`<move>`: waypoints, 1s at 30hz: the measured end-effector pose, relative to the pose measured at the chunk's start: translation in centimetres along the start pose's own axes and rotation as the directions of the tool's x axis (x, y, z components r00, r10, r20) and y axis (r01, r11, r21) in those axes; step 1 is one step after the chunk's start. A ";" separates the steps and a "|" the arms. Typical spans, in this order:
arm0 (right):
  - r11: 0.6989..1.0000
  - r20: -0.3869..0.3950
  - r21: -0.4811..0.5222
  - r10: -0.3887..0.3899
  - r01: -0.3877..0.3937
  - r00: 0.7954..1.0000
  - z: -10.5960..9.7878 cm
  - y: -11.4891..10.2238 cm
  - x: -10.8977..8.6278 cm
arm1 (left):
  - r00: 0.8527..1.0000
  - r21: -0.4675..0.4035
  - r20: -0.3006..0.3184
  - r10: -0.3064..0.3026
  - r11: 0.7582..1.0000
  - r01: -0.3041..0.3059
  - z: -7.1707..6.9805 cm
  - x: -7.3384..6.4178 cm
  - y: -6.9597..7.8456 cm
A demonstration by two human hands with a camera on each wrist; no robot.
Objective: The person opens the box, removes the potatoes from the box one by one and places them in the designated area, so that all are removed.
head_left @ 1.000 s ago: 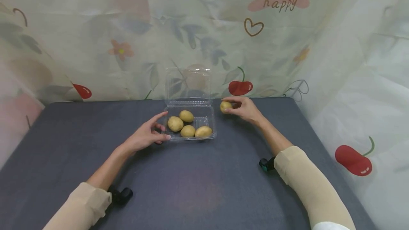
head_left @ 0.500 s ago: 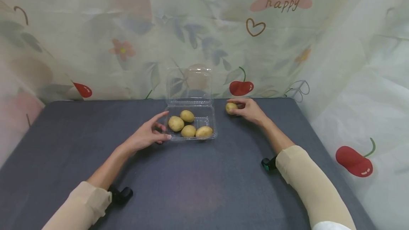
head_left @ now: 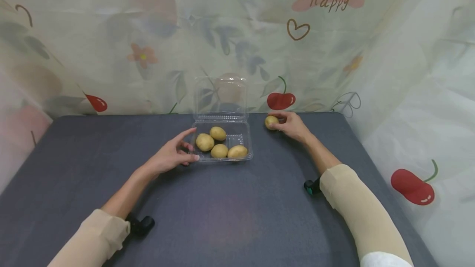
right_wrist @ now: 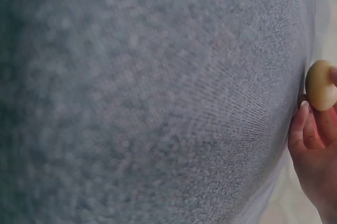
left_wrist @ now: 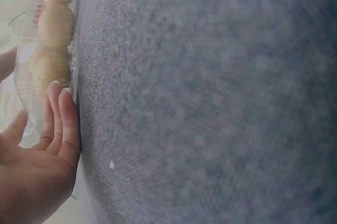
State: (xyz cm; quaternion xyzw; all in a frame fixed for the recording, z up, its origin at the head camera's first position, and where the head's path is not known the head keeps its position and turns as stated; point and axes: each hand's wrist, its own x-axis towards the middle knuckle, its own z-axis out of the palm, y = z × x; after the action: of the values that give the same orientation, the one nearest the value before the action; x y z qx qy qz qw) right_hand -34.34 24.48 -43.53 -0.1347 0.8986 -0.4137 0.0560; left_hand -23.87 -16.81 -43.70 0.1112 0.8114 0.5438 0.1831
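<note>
A clear plastic clamshell box stands at the back middle of the table, its lid raised upright. Several yellow potatoes lie in its base, with bare floor at the back right. At the box's left side is my left hand, its fingers spread and touching the edge. In the left wrist view its fingers look fairly straight along the box wall. Right of the box, my right hand pinches one potato between thumb and fingers, low by the table's back edge.
Dark grey cloth covers the table. A patterned curtain hangs directly behind its back edge, with a pale sheet along the right. Black wrist cameras sit on both forearms.
My right hand has shifted a little to the right, away from the box, with the potato in its fingers. The left hand has stayed at the box's side.
</note>
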 end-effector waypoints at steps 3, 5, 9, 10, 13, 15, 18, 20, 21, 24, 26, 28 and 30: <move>1.000 -0.013 -0.007 0.013 -0.013 1.000 0.0 0.0 0.1 | 1.000 0.004 0.002 0.001 1.000 -0.001 0.0 0.1 -0.1; 1.000 -0.019 -0.008 0.018 -0.018 1.000 0.0 0.1 0.1 | 1.000 0.004 -0.002 -0.006 1.000 0.006 0.0 0.2 -0.2; 1.000 -0.029 0.000 0.021 -0.021 0.999 0.0 0.4 0.2 | 1.000 0.004 -0.002 -0.006 1.000 0.006 0.0 0.2 -0.2; 1.000 -0.029 0.009 0.022 -0.022 0.999 0.0 0.5 0.2 | 1.000 0.004 -0.002 -0.005 1.000 0.005 0.0 0.2 -0.2; 0.999 -0.021 0.042 0.030 -0.029 0.999 0.0 0.7 0.3 | 1.000 0.005 -0.001 0.004 1.000 -0.004 0.0 0.2 -0.2; 0.997 -0.011 0.071 0.035 -0.034 0.999 -0.1 0.6 0.2 | 1.000 0.005 -0.004 0.005 1.000 -0.005 0.0 0.2 -0.3; 0.992 0.010 0.118 0.038 -0.039 0.999 -0.3 -0.4 -0.2 | 1.000 0.009 -0.010 0.001 1.000 -0.001 0.0 0.2 -0.2; 0.990 0.021 0.133 0.037 -0.039 0.999 -0.5 -1.4 -0.6 | 1.000 0.013 -0.013 -0.003 1.000 0.004 0.1 0.2 -0.2; 0.991 0.024 0.132 0.033 -0.036 0.999 -0.6 -1.8 -0.9 | 1.000 0.015 -0.013 -0.003 1.000 0.004 0.1 0.2 -0.2; 0.993 0.025 0.114 0.019 -0.022 1.000 -0.6 -2.2 -1.1 | 1.000 0.015 -0.018 -0.009 1.000 0.009 0.1 0.2 -0.2; 0.995 0.015 0.095 0.006 -0.008 1.000 -0.4 -1.3 -0.6 | 1.000 0.011 -0.018 -0.008 1.000 0.008 0.1 0.2 -0.2; 0.996 0.005 0.092 0.006 -0.007 1.000 -0.3 -0.6 -0.3 | 1.000 0.007 -0.017 -0.009 1.000 0.009 0.1 0.2 -0.2; 0.995 -0.005 0.095 0.010 -0.010 1.000 -0.2 0.2 0.1 | 1.000 0.006 -0.014 -0.005 1.000 0.005 0.1 0.2 -0.2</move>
State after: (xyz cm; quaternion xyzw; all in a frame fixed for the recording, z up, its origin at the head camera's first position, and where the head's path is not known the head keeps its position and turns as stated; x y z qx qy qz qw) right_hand -34.50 24.69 -43.55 -0.1262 0.8788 -0.4560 0.0618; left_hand -24.00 -16.71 -43.99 0.1057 0.8147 0.5415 0.1785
